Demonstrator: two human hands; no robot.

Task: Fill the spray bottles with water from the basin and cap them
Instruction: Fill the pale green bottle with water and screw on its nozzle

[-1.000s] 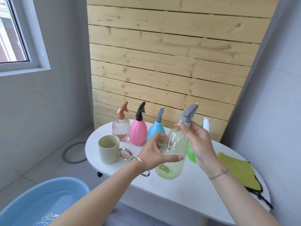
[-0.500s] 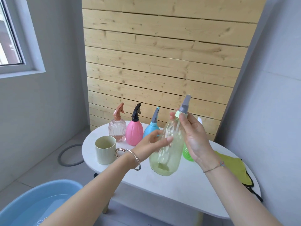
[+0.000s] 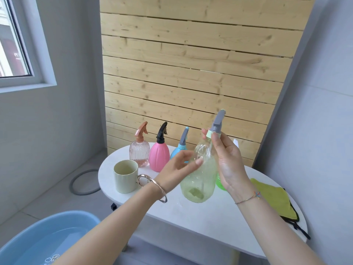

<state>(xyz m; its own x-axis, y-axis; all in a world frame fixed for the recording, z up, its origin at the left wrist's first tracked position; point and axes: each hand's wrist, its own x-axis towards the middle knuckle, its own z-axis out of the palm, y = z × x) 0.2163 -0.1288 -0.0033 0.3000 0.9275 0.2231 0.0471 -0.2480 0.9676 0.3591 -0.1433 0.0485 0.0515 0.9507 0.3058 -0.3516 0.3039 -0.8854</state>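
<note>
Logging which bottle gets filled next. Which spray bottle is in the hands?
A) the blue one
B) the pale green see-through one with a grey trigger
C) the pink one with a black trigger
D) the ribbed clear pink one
B: the right hand pinches the collar of the pale green bottle, and the left hand touches its body.

Left hand (image 3: 178,170) flat-fingered, reaching forward — right hand (image 3: 228,161) upright, fingers curled round the spray bottle (image 3: 198,180) neck.
</note>
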